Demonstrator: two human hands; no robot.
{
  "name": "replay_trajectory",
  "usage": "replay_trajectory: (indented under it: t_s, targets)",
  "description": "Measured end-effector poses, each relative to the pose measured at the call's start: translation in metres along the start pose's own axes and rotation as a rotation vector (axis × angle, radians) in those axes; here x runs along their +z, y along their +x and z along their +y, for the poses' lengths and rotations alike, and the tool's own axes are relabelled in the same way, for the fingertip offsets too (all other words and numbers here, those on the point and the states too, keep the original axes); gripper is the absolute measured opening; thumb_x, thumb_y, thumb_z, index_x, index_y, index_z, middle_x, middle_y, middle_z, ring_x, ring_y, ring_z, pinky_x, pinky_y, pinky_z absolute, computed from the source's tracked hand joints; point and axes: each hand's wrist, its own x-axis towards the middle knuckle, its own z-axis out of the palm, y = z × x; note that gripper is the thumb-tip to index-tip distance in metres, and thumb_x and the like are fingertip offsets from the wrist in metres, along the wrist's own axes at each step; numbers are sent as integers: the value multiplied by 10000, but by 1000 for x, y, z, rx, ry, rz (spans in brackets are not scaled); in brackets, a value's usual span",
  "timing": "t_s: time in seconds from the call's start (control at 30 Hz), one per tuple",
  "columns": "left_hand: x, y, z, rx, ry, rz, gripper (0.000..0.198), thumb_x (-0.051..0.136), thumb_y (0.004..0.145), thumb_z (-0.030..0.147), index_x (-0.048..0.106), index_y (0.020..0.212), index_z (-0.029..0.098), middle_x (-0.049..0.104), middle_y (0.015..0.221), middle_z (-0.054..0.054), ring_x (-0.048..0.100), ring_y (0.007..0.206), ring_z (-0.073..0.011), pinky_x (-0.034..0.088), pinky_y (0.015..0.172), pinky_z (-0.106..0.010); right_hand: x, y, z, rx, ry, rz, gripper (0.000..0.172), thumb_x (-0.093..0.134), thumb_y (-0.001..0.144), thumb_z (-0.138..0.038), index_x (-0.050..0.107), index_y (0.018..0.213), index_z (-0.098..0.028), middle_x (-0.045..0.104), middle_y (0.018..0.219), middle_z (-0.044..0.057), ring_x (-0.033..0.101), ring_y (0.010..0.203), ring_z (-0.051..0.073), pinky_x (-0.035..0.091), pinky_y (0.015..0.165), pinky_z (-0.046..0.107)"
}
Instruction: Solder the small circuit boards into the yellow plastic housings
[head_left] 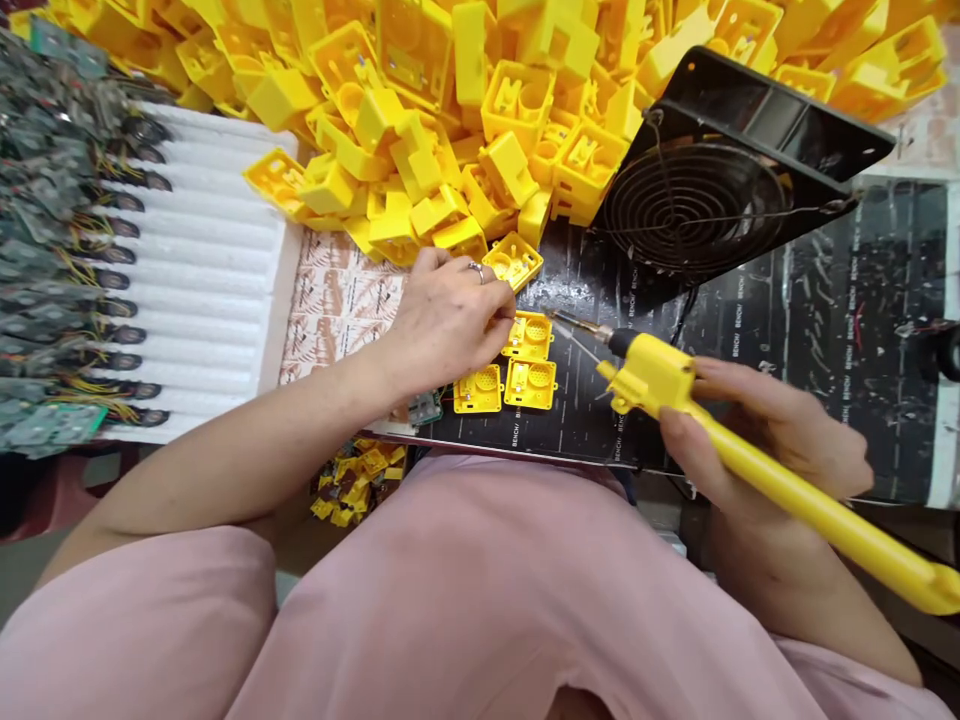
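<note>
My right hand (765, 430) grips a yellow soldering gun (664, 375) with a thin solder feed tube below its dark barrel. Its metal tip points left, close to the right edge of a small yellow plastic casing (534, 335). My left hand (454, 310), with a ring on one finger, is curled down over that casing's left side; its fingertips are hidden. Beyond those fingers sits a tilted yellow casing (517, 260). Two more open casings, a left one (478, 390) and a right one (531, 385), lie side by side nearer my body.
Yellow housings (435, 130) are heaped along the back. A black fan (697, 200) with a wire grille stands at the back right. On the left, a white foam tray (217, 270) bears rows of wired circuit boards (52, 250). Yellow pieces (356, 485) lie below the bench edge.
</note>
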Motion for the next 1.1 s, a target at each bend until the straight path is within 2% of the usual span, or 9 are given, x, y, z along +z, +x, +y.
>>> replay_trajectory:
  t_s: [0.13,0.2,0.3,0.43,0.6,0.83,0.93,1.0,1.1]
  targets:
    - [-1,6,0,37,29,-19,243,538,944,278,745,843,201,733,830,-47,689,940,-279,477,941,-508,5,7,-3,-248,36,-85,339,888,844,-173,701,1120,-237,792,882,-8,760,720,164,610,573,248]
    - [-2,8,-1,56,22,-33,241,548,943,269,746,822,207,716,807,-33,687,970,-275,478,970,-513,9,11,-2,-284,-7,-136,255,886,854,-189,675,991,-228,772,808,-14,754,680,157,594,542,228]
    - [-4,10,-2,78,9,-59,235,558,941,263,755,821,217,701,792,-25,680,1031,-281,472,1017,-527,11,15,-4,-290,-34,-229,174,803,924,-163,640,906,-219,768,799,2,759,689,148,622,618,224]
    - [-7,13,-2,103,64,-92,218,576,936,265,726,784,221,698,788,-28,675,1029,-274,485,1018,-516,6,16,-8,-381,-132,-246,236,835,886,-143,625,960,-222,772,830,-11,746,708,132,601,629,219]
    - [-10,16,0,139,177,-128,231,568,940,251,688,745,217,688,765,-35,669,982,-265,509,945,-491,-5,13,-4,-255,-100,-294,153,789,928,-184,650,948,-245,778,886,9,754,750,149,605,659,249]
    - [-15,18,2,130,157,-135,297,546,990,304,689,745,219,675,751,-31,668,955,-255,508,923,-468,-3,22,-1,-338,-77,-143,189,786,932,-172,617,979,-240,752,804,-14,719,645,121,558,538,209]
    - [-19,16,4,173,236,-177,320,488,1010,249,706,779,211,696,773,-44,663,930,-249,511,890,-454,-3,23,-2,-339,-82,-159,194,793,922,-171,632,999,-245,748,789,-22,721,627,130,552,505,212]
    - [-20,13,3,194,250,-192,348,453,1036,228,721,817,199,711,795,-42,663,942,-240,503,901,-439,-2,18,-2,-278,-75,-146,262,808,906,-163,667,1104,-261,767,835,-20,739,659,153,584,537,241]
    - [-14,6,-1,198,202,-144,360,453,1054,224,742,840,214,754,832,-32,666,926,-230,482,893,-430,1,8,-3,-166,-93,-60,541,835,893,-181,642,1384,-305,806,1002,10,760,722,192,632,622,315]
